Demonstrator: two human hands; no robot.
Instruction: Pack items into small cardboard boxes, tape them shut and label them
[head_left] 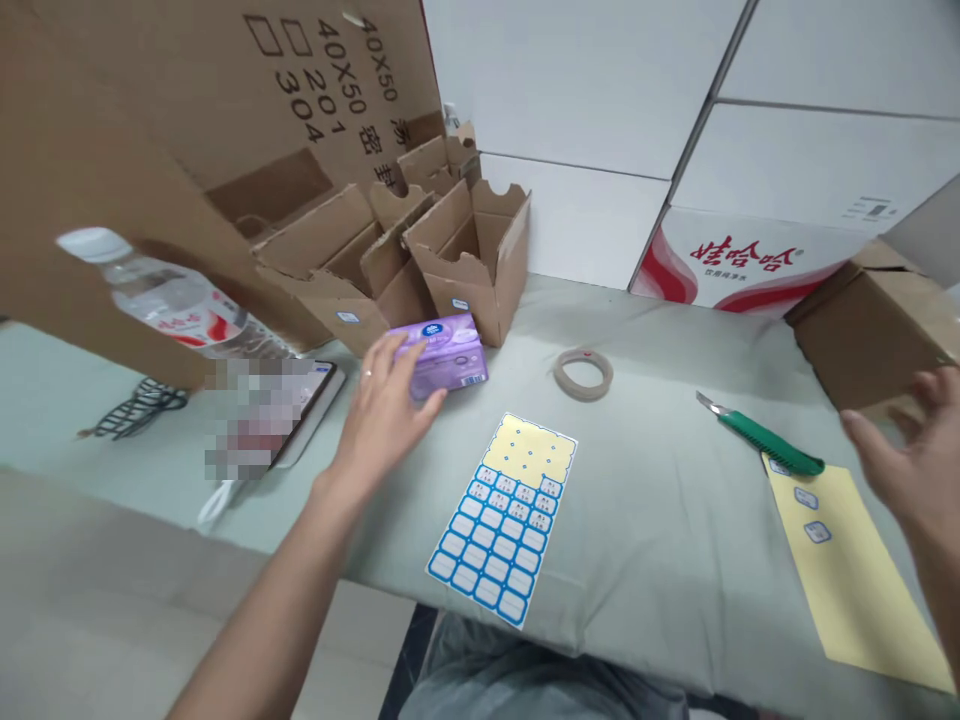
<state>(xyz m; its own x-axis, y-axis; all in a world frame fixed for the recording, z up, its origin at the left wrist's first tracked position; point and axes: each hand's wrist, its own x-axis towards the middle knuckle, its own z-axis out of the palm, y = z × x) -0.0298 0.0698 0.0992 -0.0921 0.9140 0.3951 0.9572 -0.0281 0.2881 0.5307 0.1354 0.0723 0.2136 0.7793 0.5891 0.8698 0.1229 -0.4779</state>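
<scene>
My left hand (382, 410) grips a purple tissue pack (446, 355) on the pale green table cloth (660, 520), just in front of an open small cardboard box (472, 255). My right hand (911, 450) hovers at the right edge with fingers spread, holding nothing, in front of a closed brown cardboard box (870, 330). A sheet of blue-bordered labels (502, 520) lies in the middle, between both hands.
More open cardboard boxes (337, 265) and a big cardboard sheet (187, 130) stand at the back left. A water bottle (161, 295), a phone (289, 405), a tape roll (583, 373), a green utility knife (761, 435) and a yellow backing sheet (847, 575) lie around.
</scene>
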